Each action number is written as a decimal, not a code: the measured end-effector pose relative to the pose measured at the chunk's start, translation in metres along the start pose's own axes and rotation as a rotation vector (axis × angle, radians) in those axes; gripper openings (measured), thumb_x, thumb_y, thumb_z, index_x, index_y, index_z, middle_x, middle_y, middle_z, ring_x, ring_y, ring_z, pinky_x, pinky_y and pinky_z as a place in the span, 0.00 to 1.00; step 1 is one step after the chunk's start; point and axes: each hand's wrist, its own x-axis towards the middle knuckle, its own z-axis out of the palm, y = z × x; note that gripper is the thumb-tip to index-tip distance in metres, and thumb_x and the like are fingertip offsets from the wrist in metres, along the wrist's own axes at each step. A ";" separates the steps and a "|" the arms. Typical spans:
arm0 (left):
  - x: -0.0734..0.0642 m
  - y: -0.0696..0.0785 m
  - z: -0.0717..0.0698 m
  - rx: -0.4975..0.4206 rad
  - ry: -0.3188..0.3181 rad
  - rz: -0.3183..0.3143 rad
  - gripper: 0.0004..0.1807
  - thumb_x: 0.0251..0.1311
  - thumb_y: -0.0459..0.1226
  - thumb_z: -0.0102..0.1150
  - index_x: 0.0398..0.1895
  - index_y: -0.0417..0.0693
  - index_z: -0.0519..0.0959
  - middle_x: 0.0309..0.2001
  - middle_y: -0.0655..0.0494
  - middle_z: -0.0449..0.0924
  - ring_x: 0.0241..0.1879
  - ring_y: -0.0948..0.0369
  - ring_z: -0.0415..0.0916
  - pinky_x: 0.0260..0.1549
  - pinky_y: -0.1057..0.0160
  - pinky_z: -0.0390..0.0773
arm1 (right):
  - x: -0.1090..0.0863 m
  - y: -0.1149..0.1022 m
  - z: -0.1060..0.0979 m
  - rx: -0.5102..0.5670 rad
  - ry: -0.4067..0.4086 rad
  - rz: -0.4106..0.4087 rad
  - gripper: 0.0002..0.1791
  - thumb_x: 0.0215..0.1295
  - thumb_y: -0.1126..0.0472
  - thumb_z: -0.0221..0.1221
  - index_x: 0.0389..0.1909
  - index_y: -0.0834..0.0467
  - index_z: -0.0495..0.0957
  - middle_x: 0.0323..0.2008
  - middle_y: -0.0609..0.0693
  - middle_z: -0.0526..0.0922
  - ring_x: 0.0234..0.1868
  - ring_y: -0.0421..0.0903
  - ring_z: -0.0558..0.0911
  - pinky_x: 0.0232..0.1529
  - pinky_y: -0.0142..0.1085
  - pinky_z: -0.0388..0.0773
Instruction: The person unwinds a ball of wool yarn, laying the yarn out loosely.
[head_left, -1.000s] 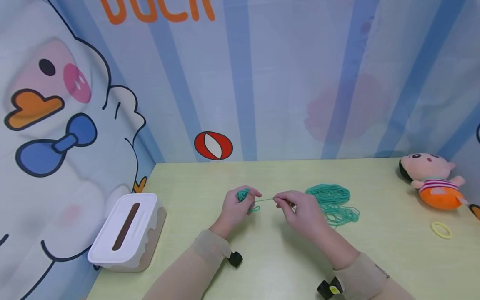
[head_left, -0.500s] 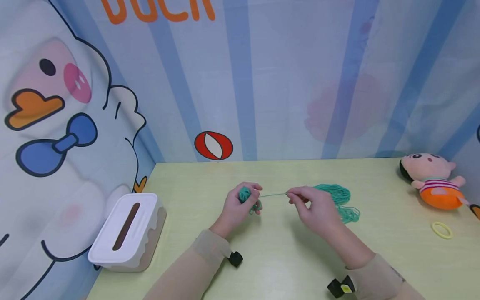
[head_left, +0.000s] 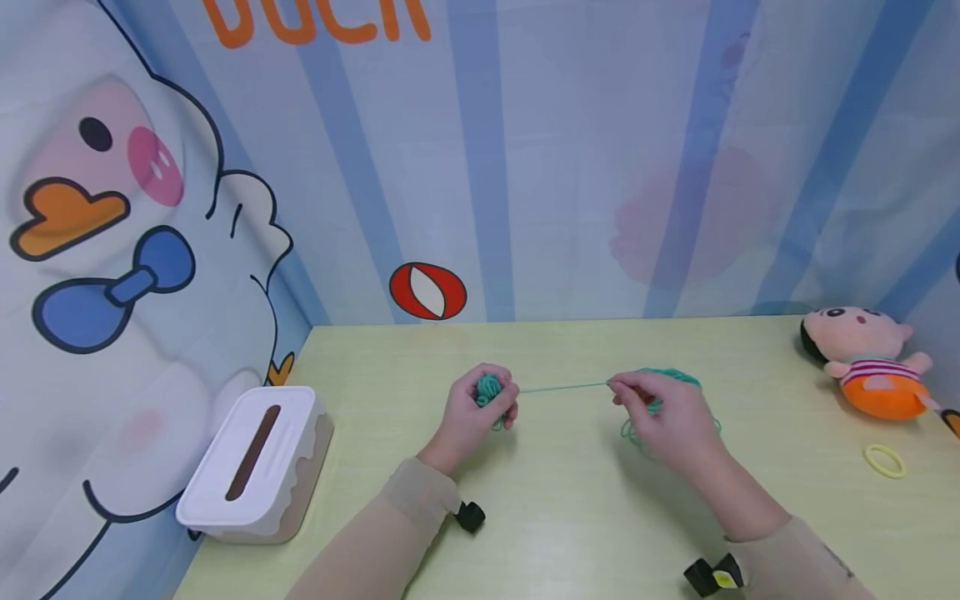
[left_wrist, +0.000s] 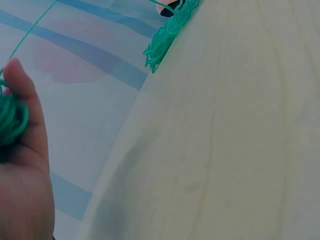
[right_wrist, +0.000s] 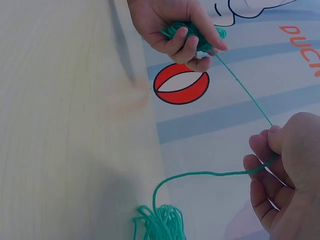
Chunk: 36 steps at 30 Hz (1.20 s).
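My left hand (head_left: 476,408) grips a small wound bundle of green yarn (head_left: 489,388), its fingers curled round it. From there a single strand (head_left: 562,387) runs taut to my right hand (head_left: 671,421), which pinches it between thumb and forefinger. In the right wrist view, the strand's slack part (right_wrist: 200,174) passes through the right fingers and droops down to a loose skein of green yarn (right_wrist: 162,225) on the table. The head view has that skein (head_left: 678,375) partly hidden behind the right hand.
A white lidded box (head_left: 277,450) with a brown slot stands on the table's left side. At the far right lie a plush doll (head_left: 873,367) and a yellow ring (head_left: 884,460). A printed cloth backdrop (head_left: 555,167) rises behind the table (head_left: 555,517).
My right hand has moved right, away from the left hand, so the stretch of yarn between them is longer. The left hand stays nearly in place, its thumb now closer over the bundle.
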 end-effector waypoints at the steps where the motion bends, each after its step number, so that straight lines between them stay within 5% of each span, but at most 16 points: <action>1: 0.000 0.001 0.000 -0.005 -0.003 -0.005 0.07 0.80 0.36 0.63 0.48 0.44 0.75 0.44 0.55 0.87 0.29 0.61 0.81 0.33 0.67 0.86 | 0.000 0.001 -0.002 -0.006 0.008 -0.002 0.06 0.73 0.66 0.70 0.46 0.58 0.92 0.34 0.46 0.94 0.32 0.43 0.88 0.25 0.29 0.77; 6: 0.000 0.000 0.000 -0.013 -0.016 0.012 0.09 0.79 0.32 0.62 0.51 0.42 0.71 0.37 0.57 0.87 0.26 0.61 0.78 0.28 0.68 0.81 | -0.002 0.007 -0.012 -0.019 0.022 0.017 0.06 0.72 0.66 0.71 0.46 0.57 0.92 0.33 0.47 0.94 0.32 0.38 0.85 0.26 0.28 0.75; 10: -0.001 0.001 0.000 0.026 -0.020 0.018 0.13 0.79 0.33 0.62 0.58 0.34 0.74 0.32 0.57 0.81 0.28 0.61 0.79 0.34 0.67 0.84 | -0.005 0.012 -0.017 -0.023 0.019 0.050 0.07 0.73 0.65 0.71 0.47 0.57 0.92 0.33 0.47 0.94 0.33 0.32 0.81 0.20 0.28 0.68; 14: -0.001 0.003 0.000 -0.003 -0.016 -0.004 0.07 0.81 0.33 0.58 0.51 0.35 0.75 0.35 0.51 0.81 0.29 0.61 0.80 0.35 0.66 0.87 | -0.007 0.017 -0.024 -0.033 0.020 0.077 0.07 0.74 0.64 0.70 0.48 0.57 0.92 0.34 0.48 0.94 0.32 0.31 0.81 0.18 0.29 0.67; 20: 0.000 0.002 -0.001 -0.012 -0.010 -0.029 0.05 0.81 0.34 0.58 0.48 0.41 0.73 0.56 0.34 0.82 0.29 0.61 0.79 0.32 0.68 0.85 | -0.012 0.024 -0.037 -0.058 0.016 0.131 0.08 0.77 0.62 0.67 0.50 0.58 0.91 0.35 0.51 0.95 0.31 0.28 0.78 0.17 0.31 0.68; 24: 0.000 -0.001 -0.001 -0.005 0.009 -0.027 0.08 0.80 0.36 0.63 0.51 0.46 0.72 0.50 0.27 0.82 0.29 0.60 0.80 0.33 0.67 0.86 | -0.015 0.031 -0.047 -0.073 0.009 0.178 0.10 0.79 0.60 0.66 0.53 0.58 0.91 0.37 0.53 0.95 0.32 0.25 0.78 0.16 0.33 0.67; 31: 0.001 -0.003 -0.002 0.004 0.055 0.011 0.13 0.78 0.36 0.65 0.60 0.46 0.75 0.33 0.54 0.80 0.24 0.61 0.77 0.27 0.67 0.83 | -0.022 0.050 -0.062 -0.124 -0.056 0.253 0.13 0.81 0.57 0.64 0.56 0.59 0.90 0.40 0.55 0.95 0.33 0.25 0.76 0.21 0.32 0.72; 36: 0.001 -0.005 -0.003 0.023 0.075 0.022 0.09 0.79 0.37 0.65 0.52 0.39 0.82 0.28 0.56 0.79 0.23 0.62 0.75 0.26 0.67 0.82 | -0.025 0.063 -0.068 -0.184 -0.148 0.321 0.15 0.83 0.55 0.63 0.56 0.61 0.89 0.42 0.57 0.94 0.34 0.36 0.80 0.27 0.33 0.75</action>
